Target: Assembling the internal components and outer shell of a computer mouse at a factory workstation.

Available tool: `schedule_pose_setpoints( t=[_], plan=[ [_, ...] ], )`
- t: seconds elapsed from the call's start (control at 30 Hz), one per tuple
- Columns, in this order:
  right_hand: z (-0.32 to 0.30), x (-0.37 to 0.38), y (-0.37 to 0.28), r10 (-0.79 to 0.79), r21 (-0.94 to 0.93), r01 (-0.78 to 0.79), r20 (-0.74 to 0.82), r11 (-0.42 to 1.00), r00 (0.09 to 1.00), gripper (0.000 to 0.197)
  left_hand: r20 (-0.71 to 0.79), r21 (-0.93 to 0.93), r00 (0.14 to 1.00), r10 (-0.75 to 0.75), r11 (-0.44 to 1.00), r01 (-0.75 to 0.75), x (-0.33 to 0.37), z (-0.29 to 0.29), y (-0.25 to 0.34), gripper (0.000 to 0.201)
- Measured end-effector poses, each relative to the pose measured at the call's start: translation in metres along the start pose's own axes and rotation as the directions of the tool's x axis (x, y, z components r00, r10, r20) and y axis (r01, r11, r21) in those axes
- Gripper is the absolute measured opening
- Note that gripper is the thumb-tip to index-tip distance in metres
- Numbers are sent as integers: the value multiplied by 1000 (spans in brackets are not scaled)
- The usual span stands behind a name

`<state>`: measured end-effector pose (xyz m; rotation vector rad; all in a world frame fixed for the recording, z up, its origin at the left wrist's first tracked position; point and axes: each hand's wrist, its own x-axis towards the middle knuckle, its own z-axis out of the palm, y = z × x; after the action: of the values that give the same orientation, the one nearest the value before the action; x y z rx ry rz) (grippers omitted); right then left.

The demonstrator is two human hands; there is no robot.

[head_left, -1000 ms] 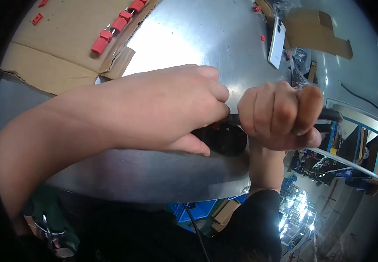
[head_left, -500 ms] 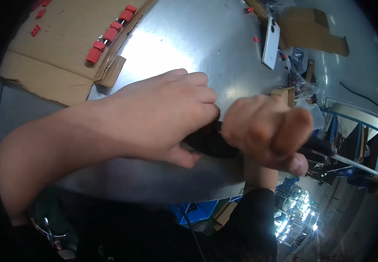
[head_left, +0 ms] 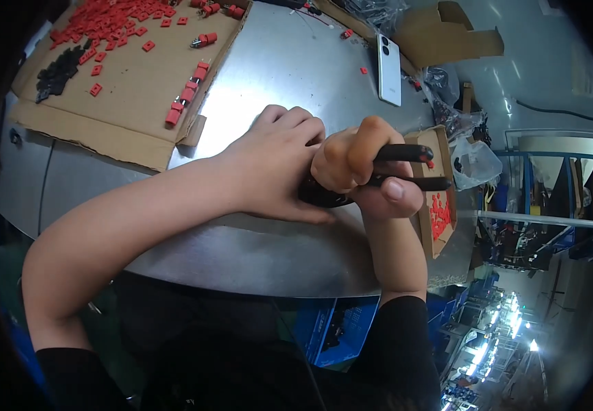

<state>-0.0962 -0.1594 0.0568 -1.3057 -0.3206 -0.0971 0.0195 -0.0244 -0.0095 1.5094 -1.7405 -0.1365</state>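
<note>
Over the near part of the metal table, my two hands are close together. My left hand [head_left: 276, 164] is closed, its fingers curled round a dark, rounded thing [head_left: 324, 198] that is mostly hidden beneath both hands. My right hand [head_left: 351, 161] grips a pair of black-handled pliers [head_left: 406, 153]; the two handles stick out to the right, slightly apart, with the thumb by the lower one. The jaws are hidden behind my fingers, so I cannot tell whether they touch the dark thing.
A cardboard tray [head_left: 98, 137] at the left bears red square pieces [head_left: 115, 20], black pieces [head_left: 60, 72] and a row of red terminals [head_left: 187, 94]. A white phone [head_left: 389, 68] lies far right, near plastic bags [head_left: 475, 163] and a box of red pieces [head_left: 440, 216]. Below sits a blue crate [head_left: 324, 335].
The view has shifted, bringing more of the tray and the right-hand box into sight. My right hand has turned, and the pliers' handles now show clearly. Both hands stay together.
</note>
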Motion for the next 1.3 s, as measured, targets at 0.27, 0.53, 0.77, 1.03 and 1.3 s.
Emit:
schedule_pose_setpoints(
  t=[0.27, 0.53, 0.77, 1.03, 1.3],
  plan=[
    [12, -4, -5, -29, -145, 12, -117, 989, 993, 33, -20, 28, 999, 26, 999, -26, -1, 0, -2, 64],
    [11, -10, -6, -26, -107, 9, -156, 994, 987, 36, -38, -9, 999, 17, 1000, -17, -3, -2, 1, 55],
    [-18, -3, 10, -170, -28, 175, 124, 984, 977, 103, 87, -162, 994, -64, 984, 77, -5, -13, -2, 41],
    [42, -3, -14, -203, -318, 104, -298, 942, 933, 128, 27, -168, 998, -56, 984, 60, -8, -16, -2, 44],
    [7, -10, 3, -210, -91, 203, -74, 975, 975, 105, 89, -141, 993, -72, 986, 84, -8, -14, 4, 41]
  ],
)
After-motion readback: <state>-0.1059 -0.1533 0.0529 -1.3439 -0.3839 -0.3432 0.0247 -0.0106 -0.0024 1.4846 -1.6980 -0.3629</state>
